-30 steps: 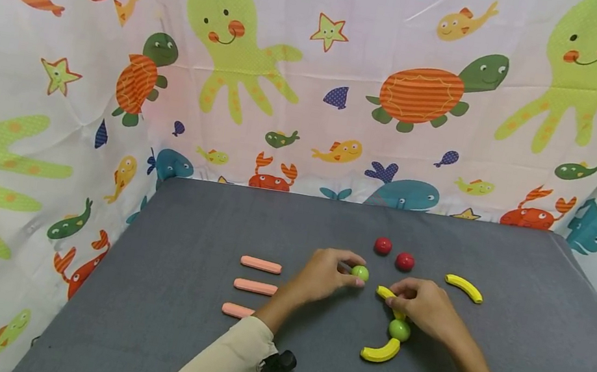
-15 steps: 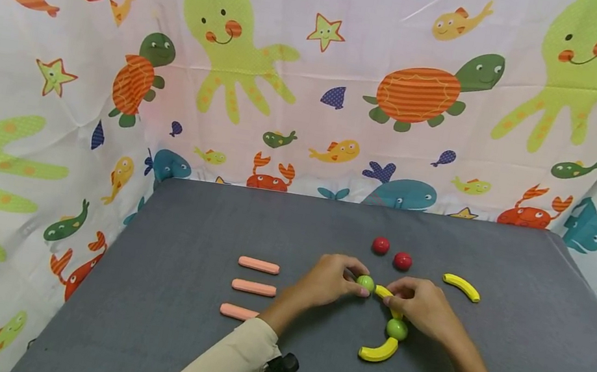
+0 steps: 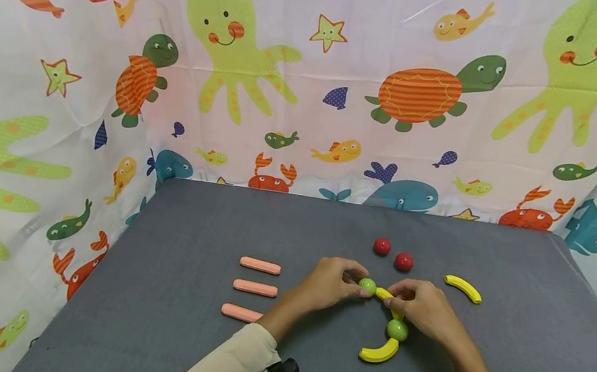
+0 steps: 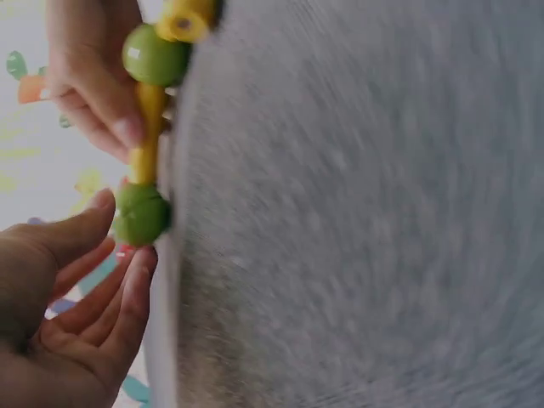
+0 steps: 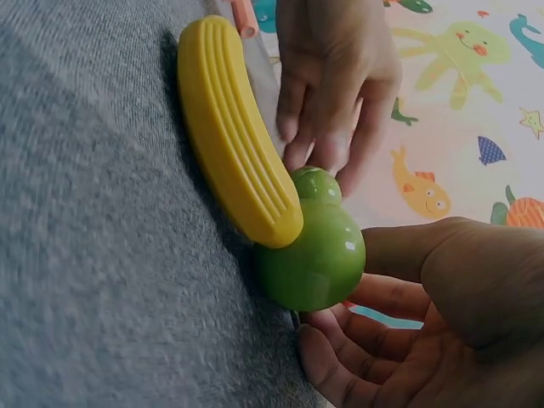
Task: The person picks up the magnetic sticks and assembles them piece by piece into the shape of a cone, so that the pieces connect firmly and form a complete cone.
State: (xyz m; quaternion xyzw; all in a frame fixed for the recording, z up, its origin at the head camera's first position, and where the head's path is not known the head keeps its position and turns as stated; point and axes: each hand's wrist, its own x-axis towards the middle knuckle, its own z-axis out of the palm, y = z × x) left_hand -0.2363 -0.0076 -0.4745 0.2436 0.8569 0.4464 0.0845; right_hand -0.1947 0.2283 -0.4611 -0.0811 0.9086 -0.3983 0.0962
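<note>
My left hand (image 3: pixel 331 283) pinches a green ball (image 3: pixel 367 286) between thumb and fingers, and the ball touches the far end of a curved yellow piece (image 3: pixel 384 294). That yellow piece is gripped by my right hand (image 3: pixel 425 307), which hides part of it. A second green ball (image 3: pixel 397 329) joins its near end, followed by another curved yellow piece (image 3: pixel 379 351) lying on the table. In the left wrist view, the chain runs from the held green ball (image 4: pixel 142 214) up through the yellow piece (image 4: pixel 148 127). The right wrist view has the ridged yellow piece (image 5: pixel 234 132) large in front.
Three pink sticks (image 3: pixel 255 287) lie in a column on the grey table (image 3: pixel 178 337), left of my left hand. Beyond the hands are two red balls (image 3: pixel 382 247), with a loose curved yellow piece (image 3: pixel 462 288) to their right. A sea-animal curtain (image 3: pixel 311 109) hangs behind.
My left hand has brought its green ball toward me and to the right, from apart to touching the yellow piece's end. The right hand has stayed in place, holding that piece.
</note>
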